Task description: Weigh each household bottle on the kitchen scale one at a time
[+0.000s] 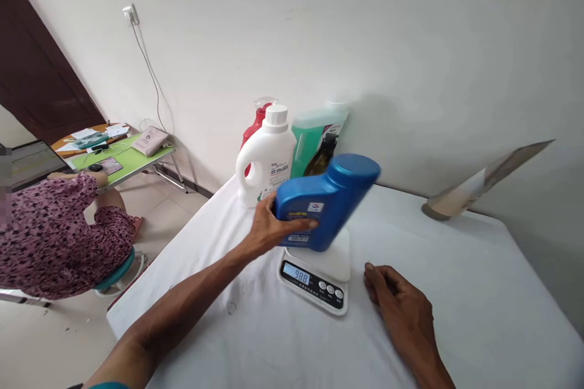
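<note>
Head view: our left hand point(269, 225) has a firm hold of the blue bottle point(328, 206) at frame centre, thumb across its front face, fingers curled around the left side. We see it tilted, cap toward the upper right, base over the white scale point(314, 282); can't tell if they touch. Display lit, we read 988. Our right hand point(401, 304), lower right, loosely curled, nothing seen in it. White jug point(280, 149) upright at upper centre, left of the green container point(305, 140).

Dark bottle point(322, 157) is half hidden behind the blue bottle point(335, 197), laptop's point(30, 165) cut off, button labels point(330, 297) on the scale point(314, 282) too tiny.
</note>
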`<state>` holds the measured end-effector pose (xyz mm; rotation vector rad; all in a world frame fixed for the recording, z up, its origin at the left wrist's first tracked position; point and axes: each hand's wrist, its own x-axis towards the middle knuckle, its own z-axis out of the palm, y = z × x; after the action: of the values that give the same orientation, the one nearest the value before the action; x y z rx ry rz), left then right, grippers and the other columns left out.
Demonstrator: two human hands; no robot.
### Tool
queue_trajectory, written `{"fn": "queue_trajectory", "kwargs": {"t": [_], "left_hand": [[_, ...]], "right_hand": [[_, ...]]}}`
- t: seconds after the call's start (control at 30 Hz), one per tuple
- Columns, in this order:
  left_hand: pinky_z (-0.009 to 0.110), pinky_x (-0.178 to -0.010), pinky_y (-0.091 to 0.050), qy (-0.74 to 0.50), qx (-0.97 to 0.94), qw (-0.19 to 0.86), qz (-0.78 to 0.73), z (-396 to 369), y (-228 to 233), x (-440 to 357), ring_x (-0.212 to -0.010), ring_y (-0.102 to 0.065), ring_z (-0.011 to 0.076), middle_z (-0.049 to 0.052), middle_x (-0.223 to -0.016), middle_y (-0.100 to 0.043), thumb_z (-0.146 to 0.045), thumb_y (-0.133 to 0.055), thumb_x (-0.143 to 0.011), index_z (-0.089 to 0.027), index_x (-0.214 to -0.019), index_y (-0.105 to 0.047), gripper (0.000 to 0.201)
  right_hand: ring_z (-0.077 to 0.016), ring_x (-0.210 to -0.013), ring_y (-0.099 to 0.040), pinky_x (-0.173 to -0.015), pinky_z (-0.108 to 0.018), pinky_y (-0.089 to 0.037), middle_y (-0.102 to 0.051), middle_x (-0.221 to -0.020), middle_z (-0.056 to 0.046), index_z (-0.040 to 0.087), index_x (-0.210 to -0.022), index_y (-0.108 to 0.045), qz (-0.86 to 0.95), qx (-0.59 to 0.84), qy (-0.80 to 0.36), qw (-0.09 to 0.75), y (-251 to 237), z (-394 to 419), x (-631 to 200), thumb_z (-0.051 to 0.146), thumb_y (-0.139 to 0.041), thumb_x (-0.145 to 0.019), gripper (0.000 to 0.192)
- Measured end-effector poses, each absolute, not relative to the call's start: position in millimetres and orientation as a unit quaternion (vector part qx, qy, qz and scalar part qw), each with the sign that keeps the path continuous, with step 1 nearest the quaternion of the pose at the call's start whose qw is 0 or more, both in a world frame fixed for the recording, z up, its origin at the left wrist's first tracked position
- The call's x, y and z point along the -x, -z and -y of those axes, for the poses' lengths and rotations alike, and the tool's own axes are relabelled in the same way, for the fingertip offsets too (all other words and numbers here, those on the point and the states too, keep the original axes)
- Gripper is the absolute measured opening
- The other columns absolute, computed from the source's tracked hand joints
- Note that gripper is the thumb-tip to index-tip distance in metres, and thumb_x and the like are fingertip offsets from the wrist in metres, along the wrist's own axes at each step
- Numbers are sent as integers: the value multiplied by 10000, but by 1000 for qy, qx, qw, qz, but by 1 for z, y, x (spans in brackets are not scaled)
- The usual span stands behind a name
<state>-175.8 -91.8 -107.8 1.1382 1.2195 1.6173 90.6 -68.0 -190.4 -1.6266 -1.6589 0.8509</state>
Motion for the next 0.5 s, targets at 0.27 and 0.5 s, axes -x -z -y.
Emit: {"fn": "queue_trajectory", "kwargs": {"t": [0.27, 0.5], "left_hand": [[342, -716, -646, -644, -422, 235, -593, 127, 113, 242, -817, -767, 246, 51, -910, -808, -429, -987, -600, -175, -998, -736, 535], [322, -707, -637, -646, -392, 211, -620, 121, 142, 247, -802, -756, 231, 56, -904, -802, -453, -989, -590, -160, -999, -725, 568]], "right_hand": [[-180, -521, -483, -522, -301, -378, -526, -523, 3, 254, -621, -571, 635, 593, -321, 378, 187, 69, -86, 678, -582, -893, 504], [-171, -544, -504, -563, -298, -395, -559, -572, 6, 247, -635, -558, 627, 587, -334, 388, 189, 69, -84, 651, -557, -913, 491]]}}
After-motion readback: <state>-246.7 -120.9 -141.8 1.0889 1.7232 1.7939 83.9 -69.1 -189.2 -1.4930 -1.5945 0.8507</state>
